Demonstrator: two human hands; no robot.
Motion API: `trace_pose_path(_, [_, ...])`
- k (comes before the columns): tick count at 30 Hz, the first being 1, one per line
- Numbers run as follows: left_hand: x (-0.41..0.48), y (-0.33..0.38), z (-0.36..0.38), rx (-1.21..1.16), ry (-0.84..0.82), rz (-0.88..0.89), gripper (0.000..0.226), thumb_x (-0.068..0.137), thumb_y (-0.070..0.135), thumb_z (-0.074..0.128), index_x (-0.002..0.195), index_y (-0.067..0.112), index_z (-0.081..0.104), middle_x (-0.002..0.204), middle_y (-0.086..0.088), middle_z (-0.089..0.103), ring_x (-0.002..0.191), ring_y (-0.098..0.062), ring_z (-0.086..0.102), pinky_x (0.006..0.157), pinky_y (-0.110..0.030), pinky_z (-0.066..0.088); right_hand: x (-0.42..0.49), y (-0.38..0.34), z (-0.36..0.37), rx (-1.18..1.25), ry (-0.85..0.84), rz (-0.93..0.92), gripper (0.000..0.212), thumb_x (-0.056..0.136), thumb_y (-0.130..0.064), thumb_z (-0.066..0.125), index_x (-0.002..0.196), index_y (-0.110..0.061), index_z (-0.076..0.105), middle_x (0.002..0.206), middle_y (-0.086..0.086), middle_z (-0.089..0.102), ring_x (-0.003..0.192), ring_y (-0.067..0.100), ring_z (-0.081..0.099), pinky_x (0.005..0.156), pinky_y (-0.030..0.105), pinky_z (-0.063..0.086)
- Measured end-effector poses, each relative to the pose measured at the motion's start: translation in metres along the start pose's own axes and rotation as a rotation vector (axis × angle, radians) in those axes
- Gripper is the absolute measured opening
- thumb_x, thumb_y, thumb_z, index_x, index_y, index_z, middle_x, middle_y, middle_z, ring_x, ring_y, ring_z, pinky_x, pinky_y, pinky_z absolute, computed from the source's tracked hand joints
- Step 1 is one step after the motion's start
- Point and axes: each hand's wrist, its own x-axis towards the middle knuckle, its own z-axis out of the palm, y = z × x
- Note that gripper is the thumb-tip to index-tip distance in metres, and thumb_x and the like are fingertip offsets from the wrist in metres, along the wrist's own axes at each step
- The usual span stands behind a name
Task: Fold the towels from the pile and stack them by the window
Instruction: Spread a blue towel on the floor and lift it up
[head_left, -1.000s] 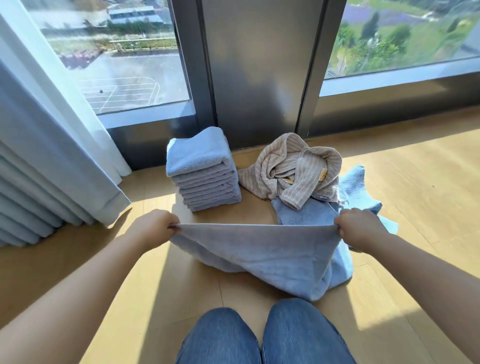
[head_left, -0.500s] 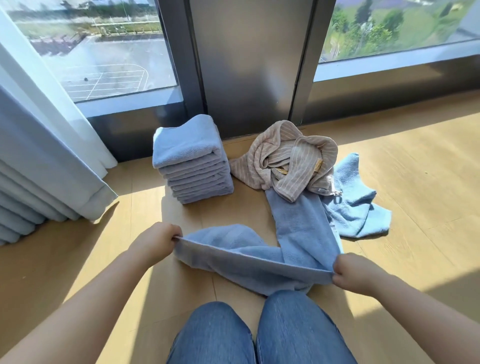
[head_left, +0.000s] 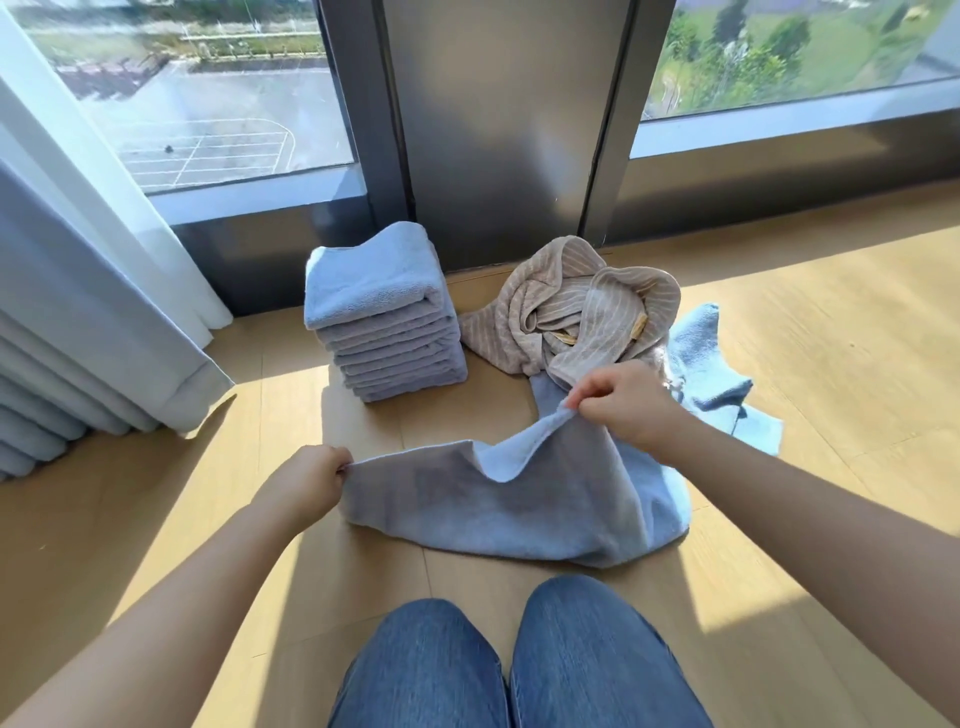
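Note:
A light blue towel (head_left: 524, 509) lies half spread on the wooden floor in front of my knees. My left hand (head_left: 306, 480) grips its left corner low over the floor. My right hand (head_left: 623, 405) pinches another corner and holds it lifted above the towel's middle. Behind it, by the window, stands a stack of folded blue towels (head_left: 384, 322). To the right of the stack lies the pile: a crumpled beige striped towel (head_left: 571, 306) and a loose blue towel (head_left: 717, 374) partly under it.
A window frame with a metal pillar (head_left: 498, 130) runs along the back. A white curtain (head_left: 93, 291) hangs at the left down to the floor. My knees in blue jeans (head_left: 509, 670) are at the bottom edge. Sunlit wooden floor (head_left: 831, 291) stretches to the right.
My right hand has risen from the towel's near right edge and moved forward and left with a corner. The towel now lies flatter. My left hand has stayed in place.

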Motion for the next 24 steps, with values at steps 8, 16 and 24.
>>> trace_pose_path(8, [-0.003,-0.007,0.009,-0.073,0.024,-0.016,0.022,0.084,-0.003,0.042,0.087,0.006,0.062,0.089,-0.01,0.058,0.085,-0.024,0.051,0.068,-0.023,0.032,-0.025,0.058,0.037,-0.495,-0.627,0.303,0.018,0.081,-0.005,0.053,0.069,-0.013,0.064,0.072,0.003,0.059,0.069,0.014,0.049,0.055,0.016,0.036])
trace_pose_path(16, [0.012,0.013,0.024,-0.306,0.171,-0.053,0.034,0.081,-0.008,0.048,0.112,-0.001,0.06,0.114,-0.017,0.06,0.106,-0.03,0.056,0.088,-0.027,0.04,-0.01,0.11,0.028,-0.525,-0.568,0.634,0.018,0.085,-0.01,0.051,0.067,-0.008,0.049,0.063,0.006,0.052,0.057,0.02,0.052,0.046,0.024,0.044])
trace_pose_path(24, [0.025,0.04,0.044,-0.462,0.156,0.04,0.016,0.086,0.002,0.054,0.094,0.001,0.068,0.093,-0.011,0.067,0.092,-0.026,0.06,0.073,-0.019,0.034,0.04,0.123,0.051,-0.086,0.048,0.61,0.03,0.089,-0.014,0.054,0.063,0.0,0.052,0.065,0.014,0.049,0.057,0.022,0.042,0.057,0.031,0.032])
